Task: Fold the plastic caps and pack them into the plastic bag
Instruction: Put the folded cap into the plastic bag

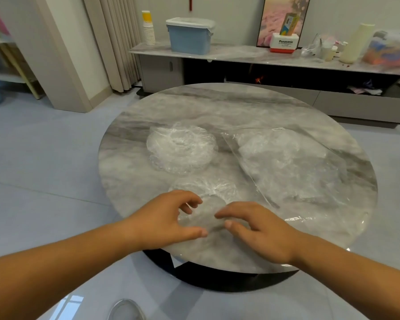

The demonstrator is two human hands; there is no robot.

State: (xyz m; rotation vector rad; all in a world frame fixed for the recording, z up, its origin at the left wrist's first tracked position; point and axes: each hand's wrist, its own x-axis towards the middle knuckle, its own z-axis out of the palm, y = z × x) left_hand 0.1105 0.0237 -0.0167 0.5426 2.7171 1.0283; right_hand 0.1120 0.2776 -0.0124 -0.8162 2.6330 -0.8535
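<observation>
Plastic caps [181, 150], Panasonic box [284, 43] behind

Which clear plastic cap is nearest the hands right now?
The single crumpled clear plastic cap at the near edge of the round marble table, right by the left hand and right hand. The stack of caps sits farther back, mid-table.

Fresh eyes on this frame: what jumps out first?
The left hand and right hand meet over a crumpled clear plastic cap at the near edge of the round marble table. Behind them, mid-table, sits a stack of caps. The plastic bag lies to the stack's right, already part-filled.
</observation>
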